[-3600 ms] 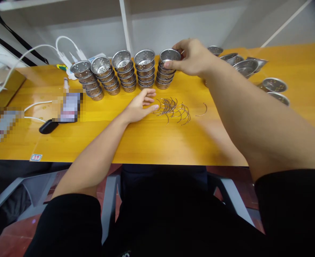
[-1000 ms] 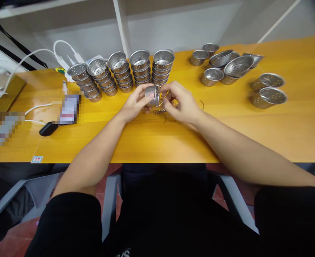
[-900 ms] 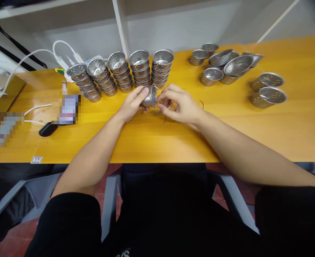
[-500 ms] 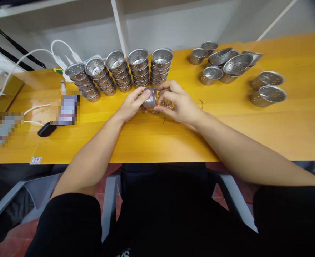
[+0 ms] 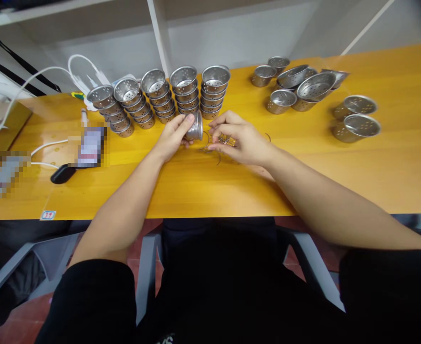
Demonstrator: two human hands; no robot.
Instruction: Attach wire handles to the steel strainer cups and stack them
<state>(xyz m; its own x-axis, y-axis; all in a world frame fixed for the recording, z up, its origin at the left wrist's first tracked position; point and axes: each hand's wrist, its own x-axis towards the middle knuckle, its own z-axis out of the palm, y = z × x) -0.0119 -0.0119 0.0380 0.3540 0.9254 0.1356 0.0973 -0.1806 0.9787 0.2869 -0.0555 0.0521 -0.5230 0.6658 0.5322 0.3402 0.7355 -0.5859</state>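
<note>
My left hand (image 5: pixel 173 134) is closed around a small perforated metal cup (image 5: pixel 196 127), tilted on its side with its rim toward the right. My right hand (image 5: pixel 245 138) has its thumb and fingers pinched on a thin curved wire (image 5: pixel 207 138), a short gap from the cup's rim. A small heap of bent metal wires (image 5: pixel 227 140) lies on the table beneath the right fingers, partly hidden by them. Behind my hands stand several stacks of similar cups, among them the rightmost cup stack (image 5: pixel 215 91).
More perforated cups stand at the back right, including a leaning larger one (image 5: pixel 316 87), and two cups (image 5: pixel 356 129) stand farther right. At left lie a phone (image 5: pixel 90 145), a black object (image 5: pixel 63 174) and white cables (image 5: pixel 49 69). A shelf divider (image 5: pixel 158 36) rises behind the table.
My left hand has drawn the cup a little to the left, away from my right fingers. A gap now shows between the rim and the wire. My right hand has barely moved.
</note>
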